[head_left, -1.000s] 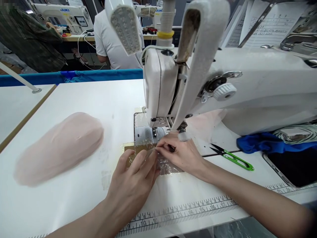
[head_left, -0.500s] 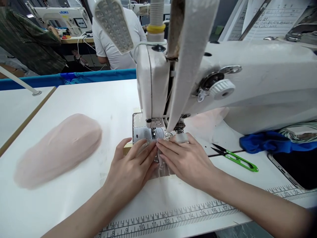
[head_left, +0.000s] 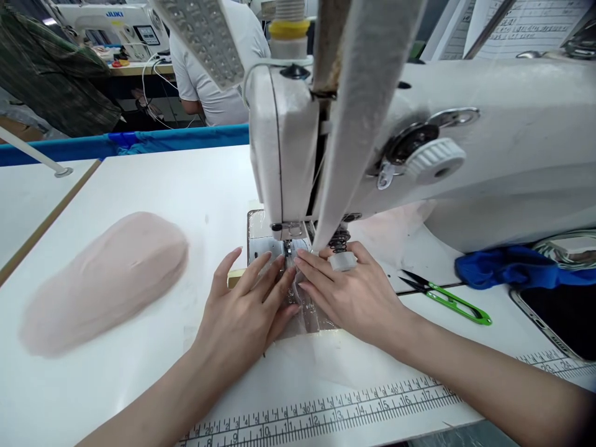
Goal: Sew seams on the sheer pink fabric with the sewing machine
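My left hand [head_left: 246, 310] lies flat with its fingers spread, just left of the presser foot [head_left: 287, 249] of a white sewing machine [head_left: 288, 149]. On the other side, my right hand [head_left: 356, 295] rests with fingers stretched out, its fingertips close to the foot. Between and below the hands shows a thin, sheer, pale fabric [head_left: 305, 313] on the machine bed; much of it is hidden under the fingers. A stack of sheer pink fabric pieces [head_left: 112, 279] lies on the table to the left.
Green thread snips [head_left: 454, 301] lie to the right, near a blue cloth [head_left: 507, 267] and a phone [head_left: 559, 316]. Another sheer pink piece [head_left: 391, 230] sits beneath the machine arm. A printed ruler [head_left: 316, 416] runs along the front edge. Two people work beyond the table.
My left fingers have spread and reach slightly farther forward, uncovering more of the presser foot. The right hand has shifted a little. The view has moved slightly.
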The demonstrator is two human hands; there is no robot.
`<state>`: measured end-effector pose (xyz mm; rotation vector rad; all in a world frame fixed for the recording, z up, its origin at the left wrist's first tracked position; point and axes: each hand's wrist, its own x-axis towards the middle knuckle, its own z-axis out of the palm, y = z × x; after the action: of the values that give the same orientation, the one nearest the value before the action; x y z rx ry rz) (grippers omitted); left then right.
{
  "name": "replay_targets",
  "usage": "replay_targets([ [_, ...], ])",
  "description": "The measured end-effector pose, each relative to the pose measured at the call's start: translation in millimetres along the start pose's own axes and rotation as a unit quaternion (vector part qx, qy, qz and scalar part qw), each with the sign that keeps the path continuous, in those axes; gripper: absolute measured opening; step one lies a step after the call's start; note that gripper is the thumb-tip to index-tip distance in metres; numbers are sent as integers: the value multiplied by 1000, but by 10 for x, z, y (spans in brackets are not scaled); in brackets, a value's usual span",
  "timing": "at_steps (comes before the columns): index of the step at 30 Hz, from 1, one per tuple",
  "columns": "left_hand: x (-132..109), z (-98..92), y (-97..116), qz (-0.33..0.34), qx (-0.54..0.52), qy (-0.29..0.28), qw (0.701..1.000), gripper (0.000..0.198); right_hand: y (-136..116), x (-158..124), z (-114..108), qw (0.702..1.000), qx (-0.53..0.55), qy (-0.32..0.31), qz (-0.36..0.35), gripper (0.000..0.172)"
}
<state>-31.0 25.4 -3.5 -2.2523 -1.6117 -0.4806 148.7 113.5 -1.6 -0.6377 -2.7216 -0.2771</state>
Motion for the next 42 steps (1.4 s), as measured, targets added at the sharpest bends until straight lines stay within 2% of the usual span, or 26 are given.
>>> replay_targets([
  [18,46,-40,-33,-1,-31,-10,999,33,18,13,-16,1000,-14,-13,-3,33],
  [35,57,6,-76,-12,-34,-28,999,38,74,47,30,1000,-11,-12,8,34],
  [39,44,-48,-41,-9,-17,5,1000,33,64,18,-60,1000,22,20,-8,25],
  [42,13,-158,-31,-6,-27,24,999,26,33,-24,-245,992,129,6,7,17],
])
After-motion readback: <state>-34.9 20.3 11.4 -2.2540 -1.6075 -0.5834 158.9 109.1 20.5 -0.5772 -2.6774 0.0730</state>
